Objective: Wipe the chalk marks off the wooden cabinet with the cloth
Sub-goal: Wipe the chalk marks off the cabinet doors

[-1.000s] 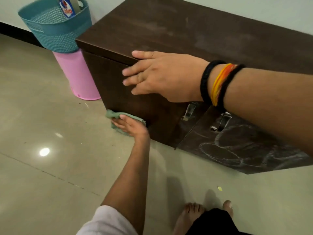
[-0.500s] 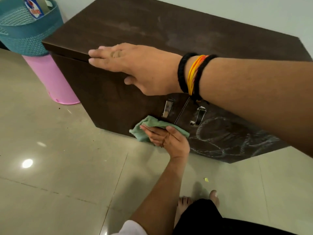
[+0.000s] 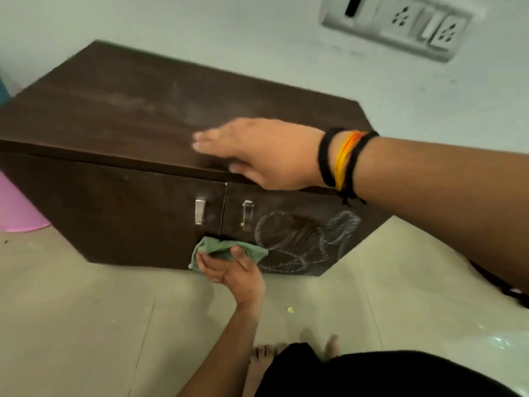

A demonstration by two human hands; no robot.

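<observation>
Left hand (image 3: 233,272) gripping cloth (image 3: 226,249) against cabinet (image 3: 120,213), beside chalk marks (image 3: 303,242)

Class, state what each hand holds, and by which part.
Left hand grips the green cloth by its lower edge; right hand rests flat on the cabinet, holding nothing.

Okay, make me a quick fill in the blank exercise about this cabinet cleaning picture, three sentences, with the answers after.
1. The left hand holds a ____ cloth against the cabinet front.
2. The chalk marks are on the ____ door.
3. The right hand rests flat on the cabinet's ____.

Missing words: green; right; top
</observation>
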